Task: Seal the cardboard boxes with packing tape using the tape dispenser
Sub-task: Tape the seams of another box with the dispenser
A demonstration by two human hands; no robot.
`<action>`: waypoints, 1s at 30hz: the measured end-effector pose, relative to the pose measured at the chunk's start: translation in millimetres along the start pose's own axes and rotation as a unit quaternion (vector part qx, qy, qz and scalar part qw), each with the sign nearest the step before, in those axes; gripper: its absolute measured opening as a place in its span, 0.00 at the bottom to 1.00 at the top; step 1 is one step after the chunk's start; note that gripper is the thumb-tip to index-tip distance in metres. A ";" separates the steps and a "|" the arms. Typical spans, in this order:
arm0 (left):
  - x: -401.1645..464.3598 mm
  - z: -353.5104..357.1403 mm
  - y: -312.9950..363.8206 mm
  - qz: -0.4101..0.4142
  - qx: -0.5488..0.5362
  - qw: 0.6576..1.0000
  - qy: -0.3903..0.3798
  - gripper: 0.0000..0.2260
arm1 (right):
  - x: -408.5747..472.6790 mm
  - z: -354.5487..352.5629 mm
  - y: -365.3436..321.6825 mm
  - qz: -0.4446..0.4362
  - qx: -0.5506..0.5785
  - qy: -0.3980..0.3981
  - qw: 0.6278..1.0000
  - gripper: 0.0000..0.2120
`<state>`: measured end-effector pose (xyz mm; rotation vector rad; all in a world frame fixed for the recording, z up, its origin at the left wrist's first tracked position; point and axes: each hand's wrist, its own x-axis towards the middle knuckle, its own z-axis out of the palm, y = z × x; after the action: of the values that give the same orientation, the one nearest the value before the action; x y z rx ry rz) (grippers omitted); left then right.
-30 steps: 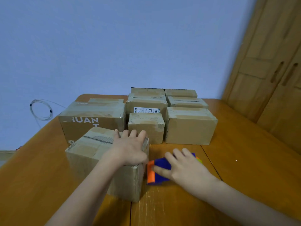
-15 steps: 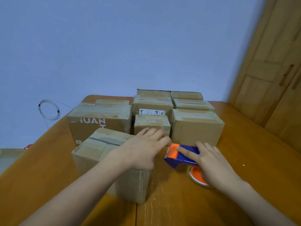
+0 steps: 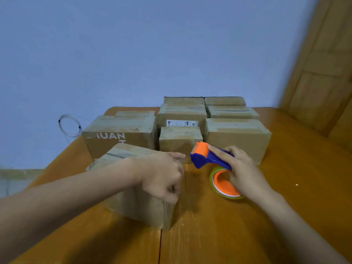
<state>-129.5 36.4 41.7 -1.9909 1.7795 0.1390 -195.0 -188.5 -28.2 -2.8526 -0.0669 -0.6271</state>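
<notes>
My left hand is resting on the near box, its fingers curled over the box's right top edge and gripping it, so the box is being steadied on the tabletop. My right hand is holding the tape dispenser just right of that box, fingers wrapped along its blue handle, forefinger stretched toward the orange head. The tape roll is hanging below the handle, near or touching the tabletop; I cannot tell which. The dispenser's head is pointing toward the box's far right corner without touching it. A dark open line is showing across the far part of the near box's top, so I am judging this box as not yet sealed. The far boxes are standing in rows behind, several showing glossy strips along their tops, seemingly taped already. Whether all of them are finished I cannot tell. Remaining, as I am reading it: laying tape across the near box.
</notes>
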 end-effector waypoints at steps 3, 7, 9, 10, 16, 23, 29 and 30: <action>1.5 1.4 0.4 0.004 -0.010 1.000 -0.002 0.35 | -4.0 11.1 2.2 -0.006 0.031 -0.003 1.000 0.40; 9.3 2.3 -1.8 0.011 0.050 0.998 -0.032 0.36 | -6.2 15.0 4.3 -0.002 0.043 -0.014 0.999 0.39; 11.2 3.6 -4.4 0.026 0.078 0.996 -0.038 0.37 | -5.7 15.4 7.2 0.002 0.054 -0.013 0.998 0.39; 10.6 3.8 -5.7 0.031 0.076 0.996 -0.039 0.37 | -5.5 15.4 8.7 0.004 0.058 -0.012 0.998 0.39; 7.9 6.1 -8.7 0.058 0.037 0.998 -0.001 0.32 | -4.7 15.9 9.3 0.004 0.074 -0.019 0.997 0.39; 8.6 8.9 -10.4 0.060 0.031 0.998 -0.016 0.34 | -4.1 17.6 11.5 0.006 0.076 -0.031 0.997 0.40; 12.6 7.1 -3.9 0.031 -0.023 0.999 0.005 0.32 | -1.7 14.0 9.8 0.002 0.089 -0.017 0.996 0.41; 14.0 6.4 -2.7 0.027 -0.021 0.999 0.012 0.31 | -2.3 13.3 10.0 0.003 0.094 -0.017 0.995 0.40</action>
<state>-123.3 26.3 31.5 -1.9824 1.8620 0.1721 -190.7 -195.3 -42.9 -2.6817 -0.1176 -0.5403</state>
